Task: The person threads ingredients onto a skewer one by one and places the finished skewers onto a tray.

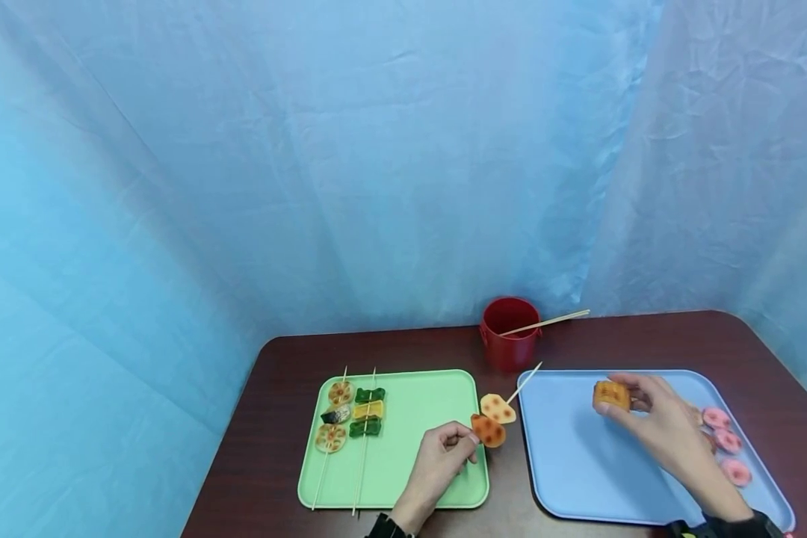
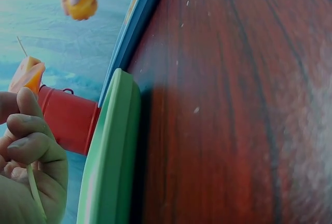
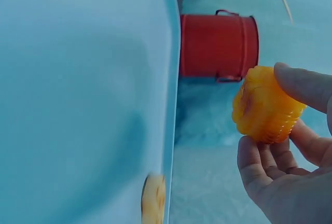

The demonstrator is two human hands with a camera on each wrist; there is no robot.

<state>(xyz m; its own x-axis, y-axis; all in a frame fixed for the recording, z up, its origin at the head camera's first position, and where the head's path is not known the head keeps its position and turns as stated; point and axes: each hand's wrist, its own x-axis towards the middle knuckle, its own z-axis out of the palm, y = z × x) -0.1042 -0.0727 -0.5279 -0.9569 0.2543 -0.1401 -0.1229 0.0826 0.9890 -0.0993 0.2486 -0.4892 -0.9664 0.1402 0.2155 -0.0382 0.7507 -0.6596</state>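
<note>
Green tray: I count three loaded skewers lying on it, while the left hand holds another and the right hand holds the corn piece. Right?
Not quite: the head view shows two loaded skewers on the green tray, not three. The left hand does hold another skewer, and the right hand the corn piece.

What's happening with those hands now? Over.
Left hand gripping loaded skewer. Right hand holding corn piece above blue tray. Nothing seen between corn piece and skewer.
</note>
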